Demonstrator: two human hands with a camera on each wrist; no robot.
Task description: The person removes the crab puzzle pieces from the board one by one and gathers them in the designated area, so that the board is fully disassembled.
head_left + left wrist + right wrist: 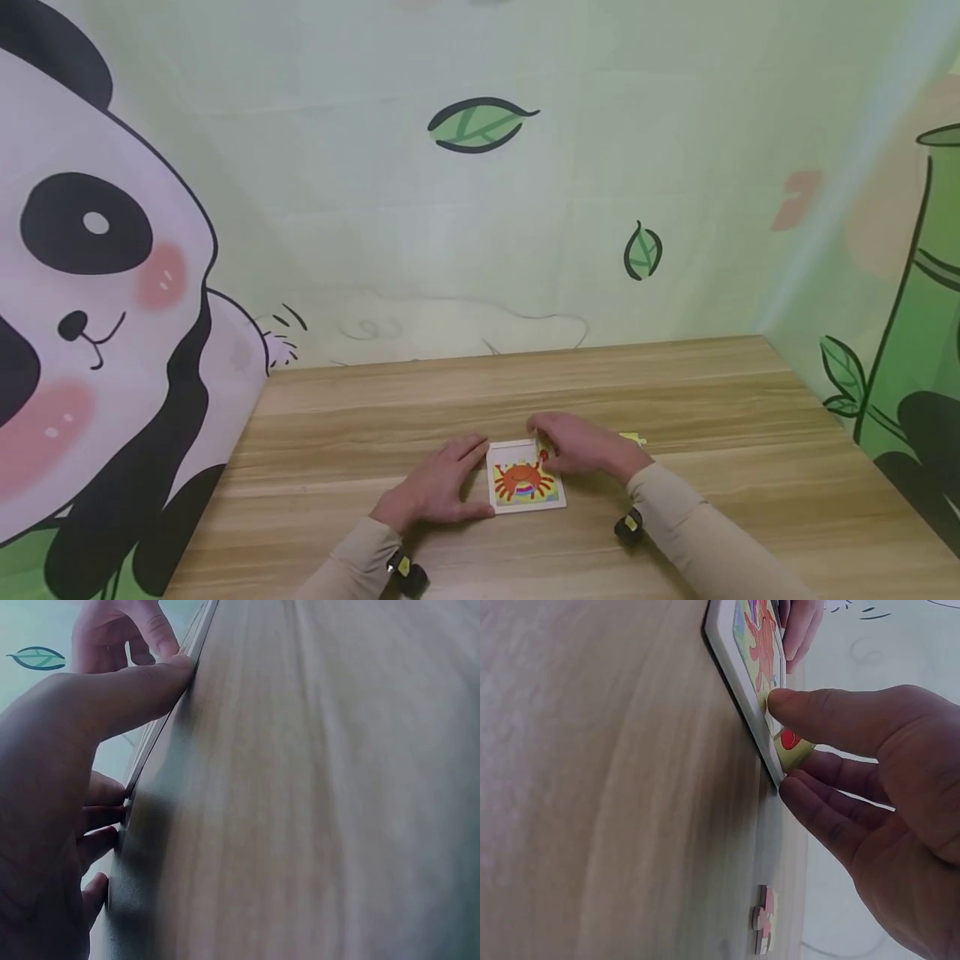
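A white-framed puzzle tray lies flat on the table, with a red crab picture filling its lower part. Part of its upper area shows a pale bare base. My left hand rests at the tray's left edge, thumb by the lower corner and fingers by the upper one. My right hand is over the upper right corner. In the right wrist view, its thumb and fingers pinch a yellow-green puzzle piece with a red claw on it, tilted up from the frame; the fingers partly cover it.
A loose yellow puzzle piece lies on the wooden table beyond my right hand, partly hidden by it in the head view. Printed walls with a panda and leaves stand behind and beside the table.
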